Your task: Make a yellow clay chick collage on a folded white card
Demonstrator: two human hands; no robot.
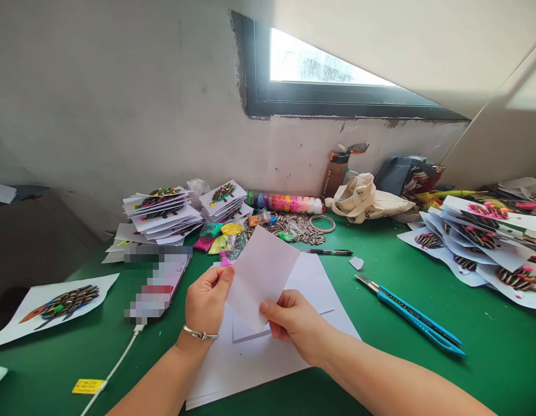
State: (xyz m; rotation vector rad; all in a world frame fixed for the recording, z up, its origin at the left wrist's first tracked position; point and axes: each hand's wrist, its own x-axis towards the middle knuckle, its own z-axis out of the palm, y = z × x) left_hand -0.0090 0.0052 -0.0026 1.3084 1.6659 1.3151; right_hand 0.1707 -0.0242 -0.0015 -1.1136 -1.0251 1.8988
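Note:
A small blank sheet of white paper (264,268) is held up at a tilt between my two hands. My left hand (207,300) pinches its left edge between thumb and fingers. On its lower right edge, my right hand (296,323) grips with the thumb on top. Below lies a stack of larger white paper (289,358) with another small piece of paper (246,330) on it, partly covered by my hands. A blue utility knife (415,315) with its blade out rests to the right. Beyond the stack is a black pen (331,252).
Stacks of cards decorated with sunflower seeds (163,214) stand at back left, more seed cards (480,242) at right. Loose sunflower seeds (294,225), clay packets (220,237), a bottle (335,173) and a cloth bag (363,199) line the back. A phone (163,289) charges at left.

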